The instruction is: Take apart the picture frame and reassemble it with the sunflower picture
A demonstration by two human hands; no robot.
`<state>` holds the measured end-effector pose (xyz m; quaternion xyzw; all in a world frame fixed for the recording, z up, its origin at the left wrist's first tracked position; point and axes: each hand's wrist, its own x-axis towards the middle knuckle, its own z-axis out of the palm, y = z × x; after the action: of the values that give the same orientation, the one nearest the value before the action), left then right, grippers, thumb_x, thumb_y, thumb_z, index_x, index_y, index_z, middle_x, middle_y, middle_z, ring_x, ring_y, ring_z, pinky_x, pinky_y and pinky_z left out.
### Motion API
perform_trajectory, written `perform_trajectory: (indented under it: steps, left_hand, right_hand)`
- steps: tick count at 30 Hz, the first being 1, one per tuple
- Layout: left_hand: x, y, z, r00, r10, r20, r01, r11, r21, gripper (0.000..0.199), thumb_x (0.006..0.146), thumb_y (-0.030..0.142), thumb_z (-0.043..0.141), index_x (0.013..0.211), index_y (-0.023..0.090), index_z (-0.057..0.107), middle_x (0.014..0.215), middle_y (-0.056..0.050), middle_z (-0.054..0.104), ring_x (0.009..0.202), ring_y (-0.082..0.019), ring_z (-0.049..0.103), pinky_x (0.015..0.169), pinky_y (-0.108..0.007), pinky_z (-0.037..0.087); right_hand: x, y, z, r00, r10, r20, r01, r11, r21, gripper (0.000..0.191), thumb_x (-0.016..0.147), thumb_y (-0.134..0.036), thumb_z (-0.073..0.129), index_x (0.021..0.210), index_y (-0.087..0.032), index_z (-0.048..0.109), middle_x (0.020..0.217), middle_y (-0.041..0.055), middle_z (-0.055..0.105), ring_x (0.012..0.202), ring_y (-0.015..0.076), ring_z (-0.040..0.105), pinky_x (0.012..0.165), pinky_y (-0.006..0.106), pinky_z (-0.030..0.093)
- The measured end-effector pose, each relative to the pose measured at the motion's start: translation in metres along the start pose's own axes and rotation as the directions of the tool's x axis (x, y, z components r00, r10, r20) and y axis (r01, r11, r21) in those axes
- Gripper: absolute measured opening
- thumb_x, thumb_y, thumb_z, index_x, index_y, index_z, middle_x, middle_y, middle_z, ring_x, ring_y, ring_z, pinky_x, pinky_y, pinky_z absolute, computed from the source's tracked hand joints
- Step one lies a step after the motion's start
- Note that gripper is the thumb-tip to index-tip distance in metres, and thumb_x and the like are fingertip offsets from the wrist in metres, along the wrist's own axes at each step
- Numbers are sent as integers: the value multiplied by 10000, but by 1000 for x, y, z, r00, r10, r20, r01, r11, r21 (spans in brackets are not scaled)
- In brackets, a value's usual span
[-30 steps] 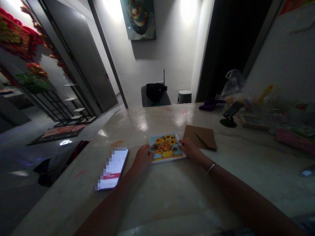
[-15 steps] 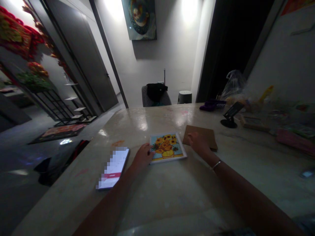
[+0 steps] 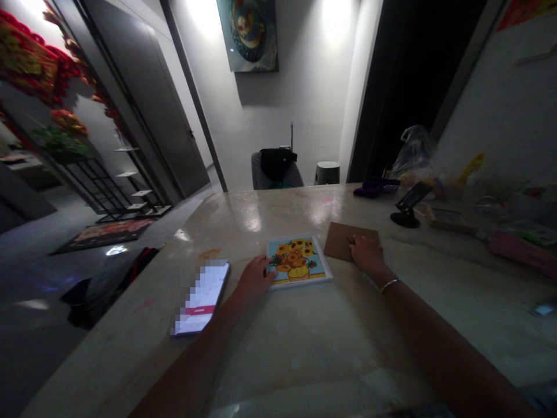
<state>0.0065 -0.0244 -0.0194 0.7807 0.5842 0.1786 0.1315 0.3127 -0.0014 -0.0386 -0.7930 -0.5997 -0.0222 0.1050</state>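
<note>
behind the pale, shiny table (image 3: pixel 278 360), saw a whitish wall (image 3: pixel 304 104) with one hanging painting (image 3: pixel 248 35), and a grey chair (image 3: pixel 257 171) with black cloth (image 3: pixel 276 162) over it. found the sunflower picture (image 3: pixel 296 260) lying flat near the middle of the table, face up, with white border. noticed the left hand (image 3: pixel 255 278) at its left edge, with fingers curved over onto the front; could not tell if gripping or only steadying. noticed the right hand (image 3: pixel 366 254) farther to the right, upon the brown packet (image 3: pixel 337 239), with fingers bent down; could not tell if pinching anything. judged as done: setting out of both things flat, side by side and apart, with one hand at each. judged as not yet done: any lifting of sunflower picture or brown packet from the table; found no sign of finish.
</note>
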Motion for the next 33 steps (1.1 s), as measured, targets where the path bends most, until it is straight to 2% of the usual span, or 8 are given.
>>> perform_trajectory:
  steps: [7,10,13,19,23,27,33]
  left_hand:
    - [-1,-2,2,1000,-12,-21,12,1000,3,397,765,281,496,1124,130,576,1243,-124,521,1129,-212,485,980,-328,350]
    - [0,-2,1,1000,-9,-15,9,1000,10,408,772,281,487,1131,107,568,1232,-139,525,1114,-211,495,974,-323,356]
    - [0,-3,2,1000,-14,-22,14,1000,15,392,771,288,488,1119,134,577,1226,-123,534,1118,-210,492,979,-326,350]
    - [1,-2,2,999,-21,-26,21,1000,10,393,765,288,492,1114,131,581,1225,-125,534,1117,-215,496,977,-334,355]
    - [1,-2,2,999,-23,-27,24,999,24,394,765,280,493,1117,126,581,1213,-127,541,1107,-222,504,971,-337,364]
    - [1,-1,2,1000,6,-29,-5,999,34,402,780,280,476,1129,103,571,1212,-136,538,1102,-210,503,976,-314,358]
    - [1,-1,3,1000,-12,-28,13,1000,24,421,789,299,471,1151,101,555,1238,-134,517,1125,-209,486,984,-316,346]
  right_hand:
    - [2,0,-8,1000,-24,-2,24,999,38,370,827,-206,419,1179,-127,505,1031,177,600,1008,265,541,791,352,395]
    - [5,0,-10,998,-10,-69,16,996,87,366,808,-216,433,1144,-107,528,1017,168,612,992,250,548,819,334,384]
    - [9,2,-10,990,3,-144,26,981,193,356,807,-232,424,1117,-101,542,1028,148,618,984,219,551,857,309,372]
    - [5,-7,-12,969,-107,-225,184,915,359,317,789,-233,447,1050,-123,589,1046,96,626,961,179,557,882,278,377]
    - [-8,-25,-14,952,-230,-204,293,878,378,317,779,-214,461,1041,-109,605,1046,99,633,961,173,560,884,262,378]
    - [-20,-41,-11,934,-338,-114,356,864,356,295,764,-200,489,1020,-129,619,1033,85,641,956,168,561,873,256,380]
    - [-22,-41,-7,915,-403,-18,388,864,320,294,806,-233,465,1049,-140,602,1059,93,621,1004,168,534,890,267,363]
